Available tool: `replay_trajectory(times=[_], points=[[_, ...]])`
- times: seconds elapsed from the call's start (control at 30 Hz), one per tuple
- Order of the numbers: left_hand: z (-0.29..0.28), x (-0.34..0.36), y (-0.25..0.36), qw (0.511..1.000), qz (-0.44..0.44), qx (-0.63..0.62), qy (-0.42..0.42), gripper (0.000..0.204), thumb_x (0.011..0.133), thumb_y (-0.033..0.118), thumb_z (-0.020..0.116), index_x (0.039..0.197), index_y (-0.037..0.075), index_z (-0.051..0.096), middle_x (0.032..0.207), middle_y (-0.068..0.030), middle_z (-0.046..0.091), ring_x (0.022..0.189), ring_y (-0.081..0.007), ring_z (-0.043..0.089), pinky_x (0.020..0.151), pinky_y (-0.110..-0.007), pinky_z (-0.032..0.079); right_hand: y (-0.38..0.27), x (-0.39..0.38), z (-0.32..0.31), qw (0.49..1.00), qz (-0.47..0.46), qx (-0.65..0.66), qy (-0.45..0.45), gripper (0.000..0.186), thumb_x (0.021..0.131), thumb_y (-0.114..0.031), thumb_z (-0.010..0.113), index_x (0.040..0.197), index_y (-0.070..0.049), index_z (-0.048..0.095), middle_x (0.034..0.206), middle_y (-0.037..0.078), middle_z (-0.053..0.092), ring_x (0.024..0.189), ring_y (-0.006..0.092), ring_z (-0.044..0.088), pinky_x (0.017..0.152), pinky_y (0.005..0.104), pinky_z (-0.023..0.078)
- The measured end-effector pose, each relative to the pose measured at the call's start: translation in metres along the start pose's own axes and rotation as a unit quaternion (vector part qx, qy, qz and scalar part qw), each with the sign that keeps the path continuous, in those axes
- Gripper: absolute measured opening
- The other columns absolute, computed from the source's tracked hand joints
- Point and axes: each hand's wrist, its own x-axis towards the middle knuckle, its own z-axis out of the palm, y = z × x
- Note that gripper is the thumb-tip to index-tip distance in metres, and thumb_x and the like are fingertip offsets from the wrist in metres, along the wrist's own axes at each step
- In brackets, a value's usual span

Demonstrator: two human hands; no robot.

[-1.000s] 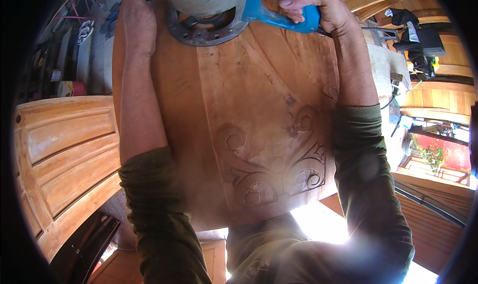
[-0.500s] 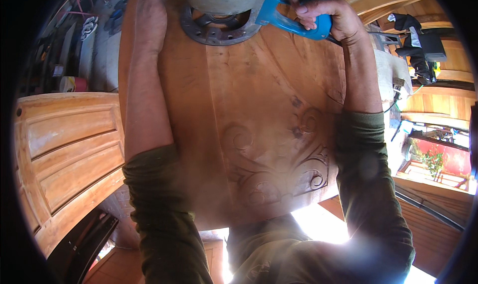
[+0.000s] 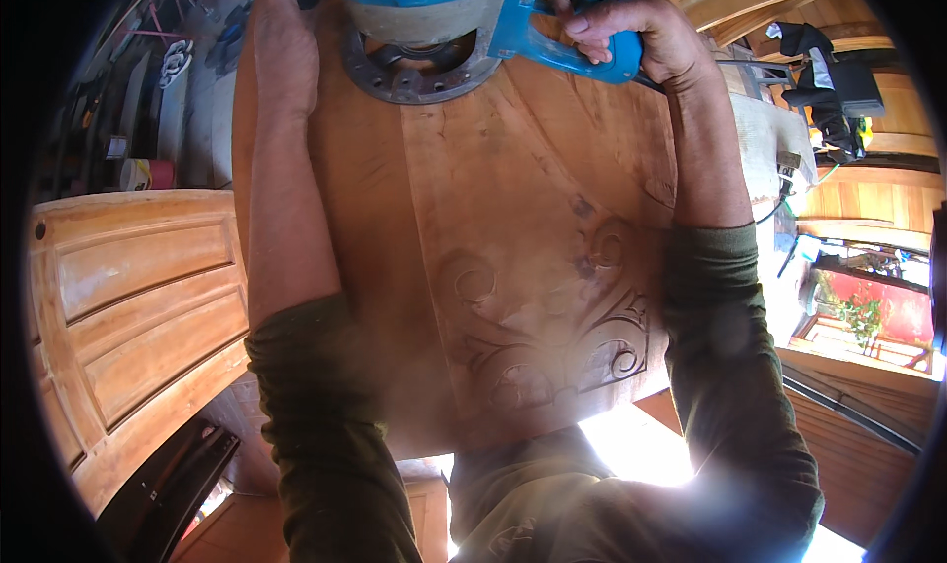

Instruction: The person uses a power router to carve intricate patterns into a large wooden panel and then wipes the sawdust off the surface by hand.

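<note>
A blue wood router [image 3: 424, 15] with a grey body and a round, dark, open base stands on a broad brown wooden panel [image 3: 375, 188]; the top edge of the picture cuts it off. My right hand [image 3: 641, 30] is closed round the router's blue loop handle, fingers curled through its opening. On the router's other side, my left hand [image 3: 286, 45] grips by a dark knob at the top edge, its fingertips partly cut off. Carved scrolls and leaves [image 3: 552, 336] decorate the panel's near right part. Whether a bit touches the wood is hidden.
At the left leans a panelled wooden door [image 3: 148, 287]. More wooden pieces [image 3: 868, 198] stand at the right, with black cloth and a dark box [image 3: 853, 91] near them. A cable runs by the right side of the panel. Glare blurs the lower right.
The router has shifted slightly left and nearer to me, both hands moving with it. The view has tilted a little. My grip looks the same.
</note>
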Motion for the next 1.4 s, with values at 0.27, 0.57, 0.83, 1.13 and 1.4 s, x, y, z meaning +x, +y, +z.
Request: replay_trajectory(times=[0.27,0.57,0.83,1.13,1.4], points=[[-0.002,0.002,-0.001,1.0,-0.01,0.002,-0.014,0.068,0.111,0.049,0.04,0.16,0.001,0.038,0.152,-0.0145,0.05,0.126,-0.025,0.06,0.114,-0.04,0.042,0.007,0.004,-0.007,1.0,-0.012,0.002,-0.015,0.024,0.077,0.0,0.079,0.097,0.001,0.065,0.079,0.008,0.065,0.063,0.0147,0.06,0.059,0.027,0.045],[-0.007,0.005,-0.011,1.0,0.013,-0.006,0.008,0.066,0.111,0.048,0.044,0.158,0.003,0.041,0.147,-0.0109,0.054,0.118,-0.0236,0.061,0.109,-0.039,0.043,0.008,0.002,0.003,1.0,-0.028,0.004,-0.007,0.024,0.077,0.002,0.078,0.097,0.002,0.066,0.079,0.009,0.065,0.06,0.0148,0.059,0.057,0.0273,0.045],[-0.009,-0.002,-0.006,1.0,0.026,-0.004,0.01,0.065,0.11,0.046,0.046,0.158,0.003,0.042,0.159,-0.0109,0.041,0.125,-0.0261,0.056,0.11,-0.042,0.042,0.009,0.0,0.0,1.0,-0.012,-0.015,-0.007,0.024,0.078,0.002,0.078,0.099,0.003,0.066,0.079,0.01,0.067,0.061,0.0147,0.06,0.058,0.027,0.045],[-0.013,-0.001,-0.005,0.997,0.064,0.027,-0.013,0.053,0.112,0.03,0.044,0.155,-0.001,0.044,0.161,-0.0144,0.04,0.13,-0.0278,0.056,0.111,-0.042,0.048,0.008,-0.003,0.006,0.999,-0.026,0.01,-0.031,0.023,0.078,0.003,0.076,0.097,0.001,0.064,0.079,0.009,0.065,0.06,0.015,0.058,0.056,0.0274,0.044],[-0.008,-0.008,-0.002,0.998,0.025,-0.048,-0.014,0.077,0.109,0.062,0.041,0.16,0.003,0.042,0.161,-0.0133,0.045,0.144,-0.031,0.047,0.119,-0.049,0.037,0.008,-0.008,0.008,0.999,-0.039,-0.006,-0.036,0.025,0.077,-0.002,0.079,0.097,0.0,0.064,0.078,0.008,0.063,0.061,0.0151,0.058,0.057,0.0272,0.044]])
